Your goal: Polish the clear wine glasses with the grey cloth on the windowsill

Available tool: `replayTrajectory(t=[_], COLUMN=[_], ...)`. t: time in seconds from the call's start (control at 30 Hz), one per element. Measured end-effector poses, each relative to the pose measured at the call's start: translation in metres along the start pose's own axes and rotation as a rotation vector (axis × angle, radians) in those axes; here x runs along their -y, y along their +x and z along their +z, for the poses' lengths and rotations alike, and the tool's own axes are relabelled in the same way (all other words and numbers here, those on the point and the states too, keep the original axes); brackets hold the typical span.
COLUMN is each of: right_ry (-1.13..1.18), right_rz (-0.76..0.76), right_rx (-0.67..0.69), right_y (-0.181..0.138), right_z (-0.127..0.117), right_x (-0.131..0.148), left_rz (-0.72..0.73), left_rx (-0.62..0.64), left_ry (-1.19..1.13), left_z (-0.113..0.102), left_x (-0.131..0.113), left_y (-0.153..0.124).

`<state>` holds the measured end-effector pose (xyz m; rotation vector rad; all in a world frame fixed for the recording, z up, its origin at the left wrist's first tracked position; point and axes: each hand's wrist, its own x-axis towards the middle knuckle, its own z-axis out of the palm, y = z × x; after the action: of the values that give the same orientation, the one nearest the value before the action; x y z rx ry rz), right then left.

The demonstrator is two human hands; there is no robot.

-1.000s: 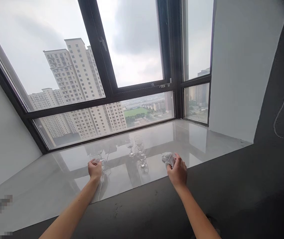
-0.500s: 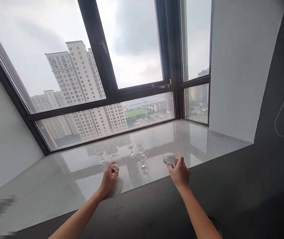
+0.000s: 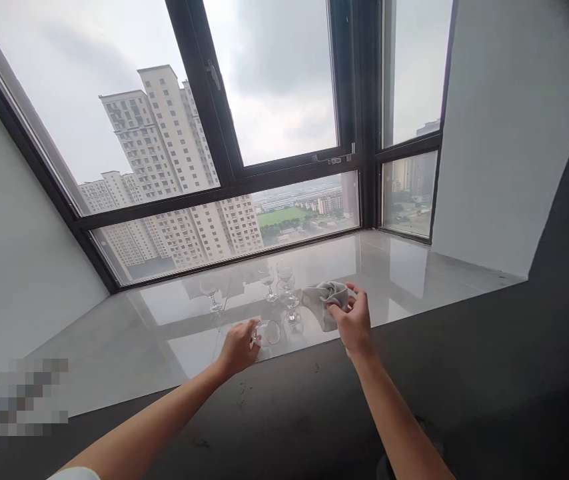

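My left hand (image 3: 238, 348) grips a clear stemmed glass (image 3: 269, 331), tilted with its bowl pointing right, just above the glossy marble windowsill (image 3: 404, 267). My right hand (image 3: 353, 321) holds a crumpled grey cloth (image 3: 323, 300) a short way right of that glass. Between and behind my hands stand three more clear stemmed glasses: one at the left (image 3: 210, 293), one further back (image 3: 267, 281), and one close to the cloth (image 3: 290, 303).
A large black-framed window (image 3: 224, 180) runs along the back of the sill, with tower blocks beyond it. White walls close both ends. A dark ledge (image 3: 314, 407) lies along the sill's near edge.
My left hand lifted a glass from the sill's left part, carried it right and tipped it sideways. My right hand raised the cloth and moved it left toward the glass.
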<state>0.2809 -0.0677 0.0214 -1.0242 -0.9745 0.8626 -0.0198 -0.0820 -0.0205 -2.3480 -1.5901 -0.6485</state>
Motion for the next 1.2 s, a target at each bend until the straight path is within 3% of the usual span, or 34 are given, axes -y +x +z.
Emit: replayTrajectory(t=[0.17, 0.3, 0.5, 0.7, 0.93, 1.03, 1.2], right_ry=[0.214, 0.164, -0.289, -0.506, -0.812, -0.766, -0.502], right_rz=[0.103, 0.118, -0.22, -0.318, -0.535, -0.541, -0.414], right_rx=[0.256, 0.397, 0.378, 0.351, 0.411, 0.484, 0.543], right_y=[-0.034, -0.051, -0.06, -0.064, -0.079, -0.083, -0.08], right_z=[0.034, 0.052, 0.061, 0.065, 0.068, 0.068, 0.065], right_x=[0.01, 0.001, -0.02, -0.029, -0.016, -0.008, -0.008], left_rz=[0.005, 0.037, 0.155, 0.197, 0.223, 0.194, 0.174], left_rx=[-0.014, -0.048, -0.005, 0.048, 0.033, 0.0, 0.017], left_ry=[-0.085, -0.08, -0.073, -0.143, -0.143, -0.149, -0.221], left_z=[-0.002, 0.001, -0.003, -0.007, -0.004, -0.002, -0.003], left_x=[0.004, 0.005, -0.001, -0.002, -0.004, -0.002, -0.003], left_y=[-0.001, -0.001, 0.0, 0.001, 0.003, 0.003, 0.002])
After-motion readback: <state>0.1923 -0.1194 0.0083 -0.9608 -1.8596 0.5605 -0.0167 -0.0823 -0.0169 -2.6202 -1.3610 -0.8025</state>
